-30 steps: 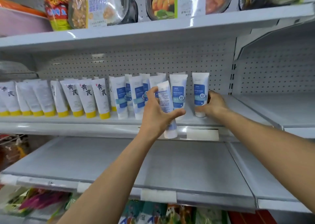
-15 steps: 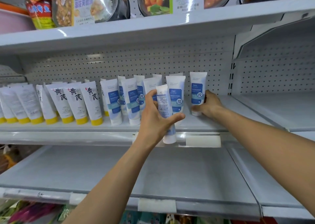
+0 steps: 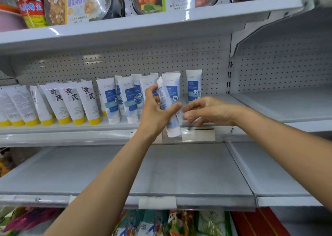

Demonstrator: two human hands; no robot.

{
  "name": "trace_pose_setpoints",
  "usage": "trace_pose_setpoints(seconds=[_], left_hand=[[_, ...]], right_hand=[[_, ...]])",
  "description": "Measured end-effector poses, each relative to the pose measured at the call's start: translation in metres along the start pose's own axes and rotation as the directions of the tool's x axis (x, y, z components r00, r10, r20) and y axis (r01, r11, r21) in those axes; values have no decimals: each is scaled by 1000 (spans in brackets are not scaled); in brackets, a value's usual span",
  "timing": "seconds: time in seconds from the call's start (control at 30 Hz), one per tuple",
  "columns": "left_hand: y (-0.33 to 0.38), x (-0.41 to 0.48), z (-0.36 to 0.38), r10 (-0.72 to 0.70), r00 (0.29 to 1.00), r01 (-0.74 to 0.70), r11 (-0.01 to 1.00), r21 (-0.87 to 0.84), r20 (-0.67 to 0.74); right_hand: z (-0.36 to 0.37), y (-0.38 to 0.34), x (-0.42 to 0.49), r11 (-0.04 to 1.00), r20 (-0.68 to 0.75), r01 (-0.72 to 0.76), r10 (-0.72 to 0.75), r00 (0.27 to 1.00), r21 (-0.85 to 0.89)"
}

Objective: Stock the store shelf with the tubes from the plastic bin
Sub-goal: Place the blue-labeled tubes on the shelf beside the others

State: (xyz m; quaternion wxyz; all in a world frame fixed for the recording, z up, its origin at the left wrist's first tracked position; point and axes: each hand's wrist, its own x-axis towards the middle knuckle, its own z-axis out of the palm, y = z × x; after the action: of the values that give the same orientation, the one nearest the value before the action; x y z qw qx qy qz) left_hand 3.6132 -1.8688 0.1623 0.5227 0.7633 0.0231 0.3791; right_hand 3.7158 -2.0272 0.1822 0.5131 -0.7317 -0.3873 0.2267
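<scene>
My left hand (image 3: 156,111) grips a white tube with a blue label (image 3: 168,108), cap down, in front of the middle shelf (image 3: 71,128). My right hand (image 3: 206,110) hovers just right of that tube with loosely spread fingers and holds nothing. A row of blue-label tubes (image 3: 129,101) stands on the shelf behind, the rightmost one (image 3: 194,86) alone at the end. Further left stand white tubes with yellow caps (image 3: 71,103). The plastic bin is out of view.
A lower grey shelf (image 3: 179,171) lies bare below my arms. The top shelf (image 3: 143,20) carries packaged meals and snack bags. An adjoining bay (image 3: 287,102) at the right has a bare shelf. Colourful packets (image 3: 161,223) sit at the bottom.
My right hand let go of the rightmost standing tube and drew back toward the tube in my left hand. My left hand turned its tube slightly.
</scene>
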Motion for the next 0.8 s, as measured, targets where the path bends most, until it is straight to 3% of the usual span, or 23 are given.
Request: trace_pose_setpoints(seconds=[0.1, 0.27, 0.4, 0.5, 0.63, 0.8], left_hand=[[8, -3, 10, 23, 1000, -23, 998, -51, -7], [12, -8, 16, 9, 1000, -11, 995, -99, -12], [17, -13, 13, 9, 998, -4, 996, -89, 60], [16, -17, 5, 56, 995, -67, 989, 130, 82], [3, -19, -4, 137, 983, -178, 878, 445, 123], [-11, -18, -8, 119, 980, -193, 762, 619, 160]], right_hand=[[18, -2, -4, 1000, 67, -1, 3, 998, -25], [29, -3, -12, 998, 21, 52, -52, 998, -19], [27, -1, -15, 996, -53, 50, -54, 997, -76], [20, -1, -16, 995, -187, 31, -49, 981, -95], [11, -1, -8, 988, -388, 41, -96, 916, -146], [5, 9, 8, 982, -496, -19, -79, 865, -189]])
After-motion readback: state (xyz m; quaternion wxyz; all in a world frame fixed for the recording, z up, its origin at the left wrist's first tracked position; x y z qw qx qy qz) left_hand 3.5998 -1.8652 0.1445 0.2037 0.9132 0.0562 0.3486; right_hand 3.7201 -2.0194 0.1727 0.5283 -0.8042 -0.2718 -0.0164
